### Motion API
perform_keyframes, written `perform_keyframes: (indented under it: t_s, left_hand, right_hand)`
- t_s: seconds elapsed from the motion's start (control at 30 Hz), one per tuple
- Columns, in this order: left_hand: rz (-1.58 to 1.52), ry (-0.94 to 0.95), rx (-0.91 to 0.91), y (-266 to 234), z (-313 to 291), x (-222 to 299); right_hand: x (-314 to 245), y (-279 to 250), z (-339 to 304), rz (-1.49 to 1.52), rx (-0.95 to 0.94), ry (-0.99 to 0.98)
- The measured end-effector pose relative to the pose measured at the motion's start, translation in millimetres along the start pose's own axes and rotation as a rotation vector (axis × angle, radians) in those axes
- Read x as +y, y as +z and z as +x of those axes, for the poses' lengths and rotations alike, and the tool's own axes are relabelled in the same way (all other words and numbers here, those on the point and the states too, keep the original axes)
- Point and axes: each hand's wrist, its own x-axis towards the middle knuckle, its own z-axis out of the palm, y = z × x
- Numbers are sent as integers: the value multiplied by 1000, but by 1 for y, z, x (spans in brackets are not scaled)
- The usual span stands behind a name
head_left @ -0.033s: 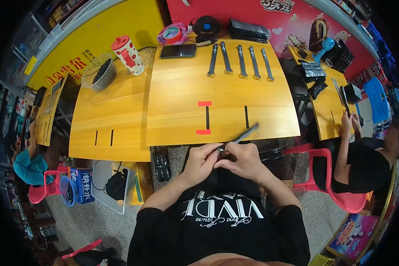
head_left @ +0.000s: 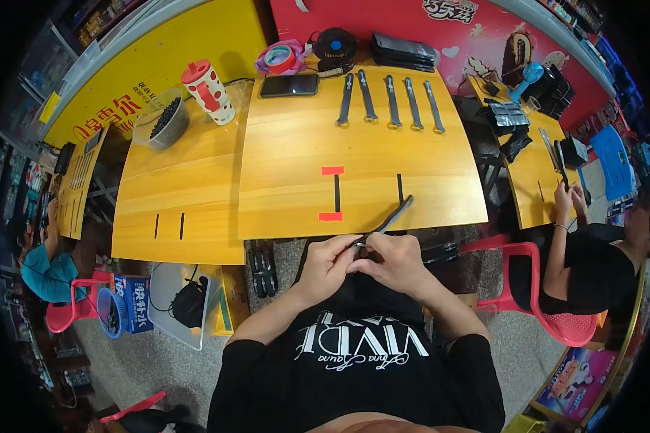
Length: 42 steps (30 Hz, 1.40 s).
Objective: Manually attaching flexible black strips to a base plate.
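Note:
Just off the table's near edge, my left hand (head_left: pixel 327 266) and my right hand (head_left: pixel 391 261) are close together. Between them they grip a dark strap (head_left: pixel 396 214), whose free end points up and to the right over the table edge. A small shiny metal piece (head_left: pixel 359 245) shows between the fingers; its exact form is hidden. Both hands are closed, with fingertips pinching the strap. Farther back on the table lie several similar dark straps (head_left: pixel 392 102) in a row, each with a small metal ring at its near end.
The wooden table (head_left: pixel 289 187) bears red tape (head_left: pixel 331 216) and black strips. Behind are a phone (head_left: pixel 289 86), small fan (head_left: pixel 336 47) and black pouches (head_left: pixel 403 52). On the left stand a spotted cup (head_left: pixel 211 97) and plastic bowl (head_left: pixel 170 124). A co-worker (head_left: pixel 592 260) sits at right.
The strap's free end has swung slightly to the left and bends a little more. My hands stay in nearly the same place, still gripping it.

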Motion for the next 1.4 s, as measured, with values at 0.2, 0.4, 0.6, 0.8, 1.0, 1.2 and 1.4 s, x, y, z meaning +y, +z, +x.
perform_keyframes:
  t_s: [0.2,0.4,0.6,0.8,1.0,1.2,1.4]
  left_hand:
    - [86,73,-61,-10,-1,7]
    - [81,150,31,-6,-2,-2]
    - [-636,-346,390,-53,11,-7]
    - [-418,-232,681,-203,-13,-40]
    - [-439,-2,1067,-333,-101,-62]
    - [-704,45,1095,-281,-82,-28]
    - [-857,-71,961,-238,-70,-46]
  right_hand:
    - [2,6,-4,55,43,-31]
    - [-5,6,4,241,138,-106]
    - [0,-35,-3,588,-216,-183]
    - [2,-77,-15,712,-319,-340]
    - [3,-103,17,804,-390,-448]
    - [11,-56,124,37,38,-163]
    - [53,32,227,-621,151,-357]
